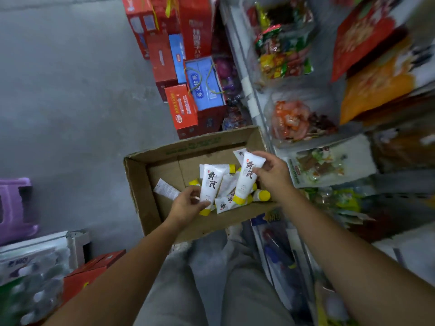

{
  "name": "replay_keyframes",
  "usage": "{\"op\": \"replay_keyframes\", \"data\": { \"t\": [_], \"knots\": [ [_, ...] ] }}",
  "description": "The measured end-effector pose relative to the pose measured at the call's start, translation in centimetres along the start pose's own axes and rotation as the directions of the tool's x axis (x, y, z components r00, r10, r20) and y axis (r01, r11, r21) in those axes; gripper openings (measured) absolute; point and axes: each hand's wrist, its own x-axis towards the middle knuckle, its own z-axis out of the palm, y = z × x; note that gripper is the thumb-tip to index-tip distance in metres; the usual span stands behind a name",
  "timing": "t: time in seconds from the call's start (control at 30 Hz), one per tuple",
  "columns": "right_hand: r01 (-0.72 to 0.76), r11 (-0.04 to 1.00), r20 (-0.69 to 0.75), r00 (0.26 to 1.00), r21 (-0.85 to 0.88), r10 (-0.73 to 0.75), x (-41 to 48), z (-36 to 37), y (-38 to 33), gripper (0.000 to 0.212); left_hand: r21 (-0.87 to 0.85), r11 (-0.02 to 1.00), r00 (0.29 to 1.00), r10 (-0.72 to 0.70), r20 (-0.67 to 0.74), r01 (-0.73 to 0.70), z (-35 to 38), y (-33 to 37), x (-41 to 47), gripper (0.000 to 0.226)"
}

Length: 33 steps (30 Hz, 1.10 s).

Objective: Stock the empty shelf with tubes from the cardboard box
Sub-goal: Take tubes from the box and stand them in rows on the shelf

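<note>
An open cardboard box (pixel 141 184) sits on the floor in front of my legs, with several white tubes with yellow caps (pixel 226 184) lying loose inside. My left hand (pixel 188 203) grips one white tube (pixel 209 184) near its yellow cap, above the box's near side. My right hand (pixel 270 172) pinches another white tube (pixel 247 177) at its flat top end, cap pointing down, over the box's right part. Both tubes carry large dark characters.
Shelves with packaged snacks (pixel 284 43) run along the right side, close to the box. Red and blue gift cartons (pixel 186 67) are stacked beyond the box. A purple stool (pixel 14 203) and bottled goods (pixel 30 278) stand at the left. Grey concrete floor (pixel 70 102) lies to the left.
</note>
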Motion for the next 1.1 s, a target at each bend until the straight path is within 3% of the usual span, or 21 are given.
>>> {"op": "replay_keyframes", "data": {
  "t": [0.37, 0.7, 0.87, 1.1],
  "knots": [
    [0.034, 0.971, -0.348, 0.936, 0.235, 0.052, -16.9, -4.8, -1.6, 0.049, 0.151, 0.938, 0.921, 0.26, 0.292, -0.313, -2.5, 7.0, -4.8, 0.042],
    [0.084, 0.946, -0.54, 0.835, 0.312, 0.104, -32.4, -8.8, 1.8, 0.056, 0.199, 0.835, 0.778, 0.355, 0.518, -0.513, 5.0, 9.3, -15.3, 0.04],
    [0.138, 0.927, -0.612, 0.783, 0.349, 0.114, -41.1, -11.5, 4.0, 0.048, 0.168, 0.8, 0.708, 0.387, 0.591, -0.576, 8.8, 10.0, -21.5, 0.038],
    [0.194, 0.921, -0.765, 0.626, 0.339, 0.15, -54.9, -15.8, 7.6, 0.049, 0.084, 0.741, 0.586, 0.45, 0.674, -0.666, 14.0, 11.6, -31.2, 0.042]
  ]
}}
